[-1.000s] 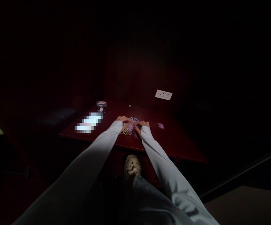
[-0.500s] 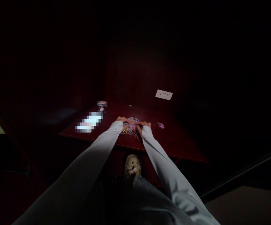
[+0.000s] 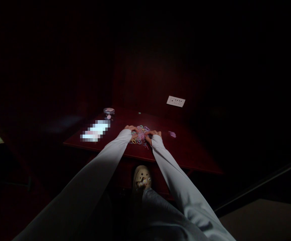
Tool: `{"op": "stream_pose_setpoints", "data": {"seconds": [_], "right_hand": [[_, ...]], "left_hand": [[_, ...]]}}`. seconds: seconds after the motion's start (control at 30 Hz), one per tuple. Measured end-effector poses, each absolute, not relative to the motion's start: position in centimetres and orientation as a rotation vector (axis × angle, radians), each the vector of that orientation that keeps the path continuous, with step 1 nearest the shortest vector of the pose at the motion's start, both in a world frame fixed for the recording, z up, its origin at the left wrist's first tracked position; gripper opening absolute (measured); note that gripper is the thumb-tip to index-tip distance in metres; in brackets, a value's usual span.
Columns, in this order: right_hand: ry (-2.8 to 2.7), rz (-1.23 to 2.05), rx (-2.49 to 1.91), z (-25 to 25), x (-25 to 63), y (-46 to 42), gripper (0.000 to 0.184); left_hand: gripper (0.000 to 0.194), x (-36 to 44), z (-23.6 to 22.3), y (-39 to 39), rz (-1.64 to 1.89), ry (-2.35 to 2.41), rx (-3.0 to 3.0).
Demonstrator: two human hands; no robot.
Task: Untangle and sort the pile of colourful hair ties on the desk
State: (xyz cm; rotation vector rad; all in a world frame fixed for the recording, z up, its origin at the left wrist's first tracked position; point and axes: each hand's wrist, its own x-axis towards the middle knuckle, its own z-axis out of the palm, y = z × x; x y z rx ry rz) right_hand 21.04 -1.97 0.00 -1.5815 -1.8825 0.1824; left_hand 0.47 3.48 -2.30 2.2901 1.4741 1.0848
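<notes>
A loose heap of small colored elastic hair ties (image 3: 140, 135), many of them pink, lies near the table's front edge. From the left, my left hand (image 3: 131, 130) reaches into the heap with bent fingers. On the opposite side my right hand (image 3: 154, 134) bends inward, thumb and fingers drawn together at the pink ties. Both sets of fingertips touch the heap and sit close to each other. Whatever is pinched in them is too small and dark to make out. Apart to the right lies a smaller bunch of pink-purple hair ties (image 3: 172, 134).
A blurred bright phone-like screen (image 3: 95, 131) lies at the left of the dark red table (image 3: 185, 152). Behind it stands a clear round jar (image 3: 109, 113). One small green ring (image 3: 139, 113) lies at the back. A white socket plate (image 3: 176, 101) is on the wall.
Both hands stay at the heap, with only slight finger movement among the hair ties. The whole view has shifted very slightly.
</notes>
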Motion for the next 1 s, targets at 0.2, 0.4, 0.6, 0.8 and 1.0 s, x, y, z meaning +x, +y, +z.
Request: {"op": "stream_pose_setpoints", "data": {"seconds": [0.2,0.4,0.6,0.8,1.0], "right_hand": [[-1.893,0.181,-1.577,-0.18,21.09,-1.72,0.017],[-1.903,0.178,-1.542,-0.38,21.23,-1.59,0.015],[-1.903,0.190,-1.590,0.02,20.91,-1.97,0.017],[-1.900,0.198,-1.606,0.25,20.84,-2.20,0.017],[-1.904,0.190,-1.590,0.28,20.95,-2.39,0.017]], "left_hand": [[0.021,0.45,-2.63,3.26,1.082,1.461,2.328],[0.017,0.47,-3.08,3.52,1.064,1.470,2.365],[0.014,0.27,-2.89,3.68,1.054,1.423,2.378],[0.009,0.17,-2.72,4.04,1.131,1.323,2.361],[0.005,-0.14,-2.22,3.73,1.199,1.210,2.318]]}}
